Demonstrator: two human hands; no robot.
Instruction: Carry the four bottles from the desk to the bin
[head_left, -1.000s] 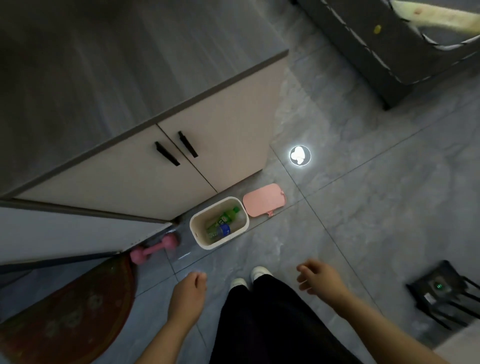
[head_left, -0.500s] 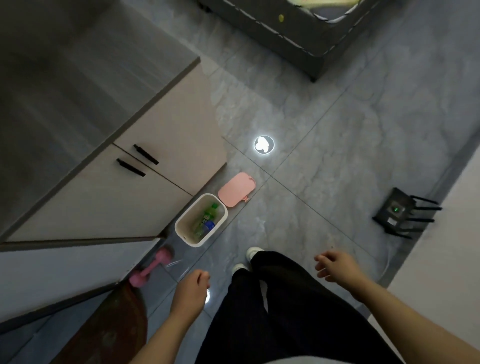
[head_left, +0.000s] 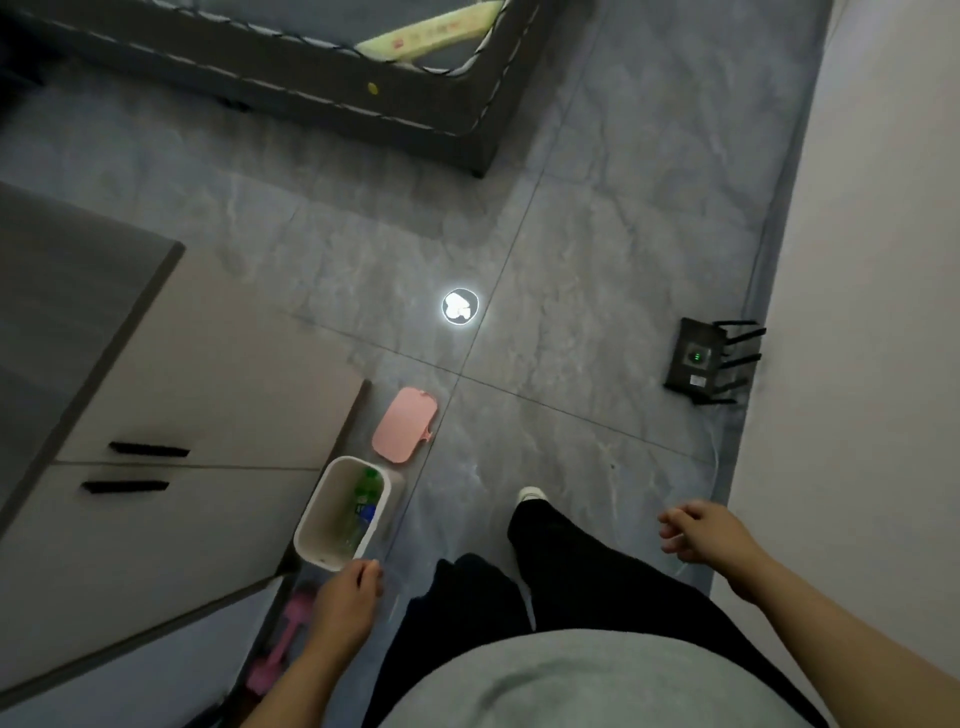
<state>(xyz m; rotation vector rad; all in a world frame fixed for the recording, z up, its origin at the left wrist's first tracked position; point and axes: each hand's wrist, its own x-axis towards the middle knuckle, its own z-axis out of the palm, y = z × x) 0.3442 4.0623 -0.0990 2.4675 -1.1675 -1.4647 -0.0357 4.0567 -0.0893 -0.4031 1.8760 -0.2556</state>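
A small white bin (head_left: 322, 514) stands on the grey tiled floor against the cabinet. Inside it lies a green bottle (head_left: 363, 499) with a blue label; how many bottles are in there cannot be told. Its pink lid (head_left: 404, 424) lies flat on the floor just beyond it. My left hand (head_left: 348, 603) hangs just in front of the bin's near rim, fingers loosely curled, holding nothing. Over to the right, my right hand (head_left: 701, 532) is loosely curled and empty near the wall. The desk top (head_left: 62, 280) shows at the left with no bottle visible on it.
A beige cabinet (head_left: 197, 415) with two black handles fills the left. A pink dumbbell (head_left: 283, 649) lies by its base. A black router (head_left: 701, 358) sits by the right wall (head_left: 872, 312). A dark bed frame (head_left: 363, 98) spans the top. My legs (head_left: 519, 582) are below centre.
The view has swung to the right and up, so the bin and cabinet slid left and lower. Both hands stay empty; my left hand now appears at the bin's near rim.
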